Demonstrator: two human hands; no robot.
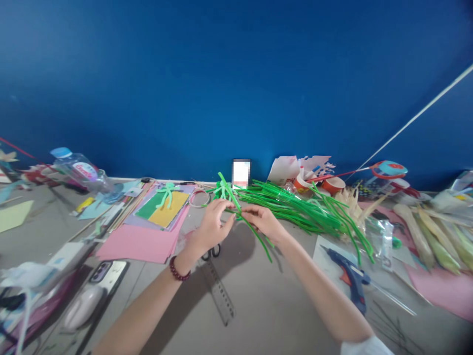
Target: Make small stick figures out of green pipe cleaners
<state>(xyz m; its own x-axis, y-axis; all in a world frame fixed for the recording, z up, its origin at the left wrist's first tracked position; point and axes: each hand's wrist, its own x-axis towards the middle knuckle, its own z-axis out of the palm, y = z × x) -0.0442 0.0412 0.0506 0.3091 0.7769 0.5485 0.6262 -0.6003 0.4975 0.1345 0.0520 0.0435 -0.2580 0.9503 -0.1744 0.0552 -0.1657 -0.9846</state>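
Note:
Both hands meet at the middle of the table around a few bright green pipe cleaners point(261, 240). My left hand point(213, 224), a dark red bead bracelet at its wrist, pinches them near their crossing. My right hand point(265, 223) closes its fingertips on the same strands from the other side. One end points up and away, while the loose ends hang down toward me. Just beyond my left fingers stands a small green figure point(221, 189), partly hidden. Behind my right hand lies a large bundle of green pipe cleaners point(295, 209).
Scissors point(211, 252) and a clear ruler point(219, 291) lie below my hands. Pink paper point(136, 244), a light green figure point(167, 195), a phone point(111, 276) and a bottle point(83, 170) are left. A glue gun point(347, 278) and corn husks point(439, 241) are right. A blue wall point(236, 88) rises behind.

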